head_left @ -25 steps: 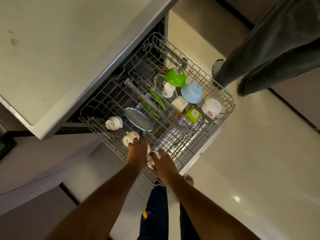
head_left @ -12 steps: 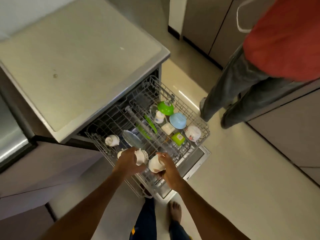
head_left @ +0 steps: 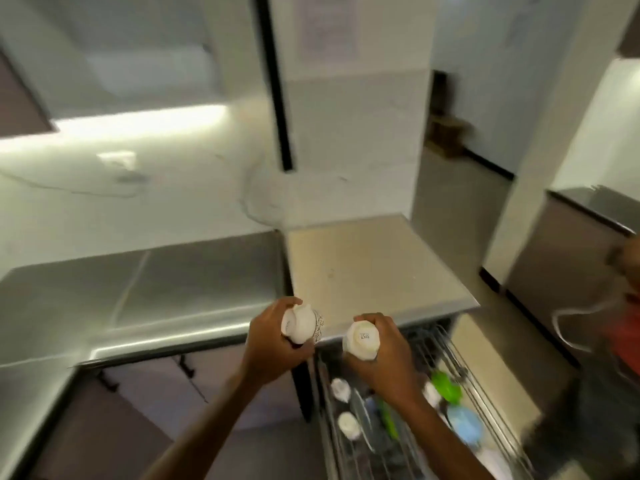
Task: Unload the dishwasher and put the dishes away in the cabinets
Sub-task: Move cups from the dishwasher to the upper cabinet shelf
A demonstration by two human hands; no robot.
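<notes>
My left hand (head_left: pixel 268 348) grips a white cup with a handle (head_left: pixel 299 323), held up in front of the counter edge. My right hand (head_left: pixel 384 351) grips a second white cup (head_left: pixel 360 341), its base turned toward me. Both cups are lifted above the pulled-out wire dishwasher rack (head_left: pixel 485 393) at the lower right. In the rack lie two more white cups (head_left: pixel 341 389), a green bowl (head_left: pixel 446 388), a blue bowl (head_left: pixel 465 426) and a green utensil (head_left: pixel 388 417). The picture is blurred by motion.
A steel counter (head_left: pixel 156 292) runs along the left, a beige worktop (head_left: pixel 367 268) sits over the dishwasher. Cabinet doors with dark handles (head_left: pixel 187 365) are below the counter. Another person in a red top (head_left: pixel 623 327) stands at the right edge. A wall cabinet (head_left: pixel 20 95) hangs upper left.
Both hands have lifted a white cup each out of the rack and raised them to counter height. My view has swung up from the rack toward the counter and wall.
</notes>
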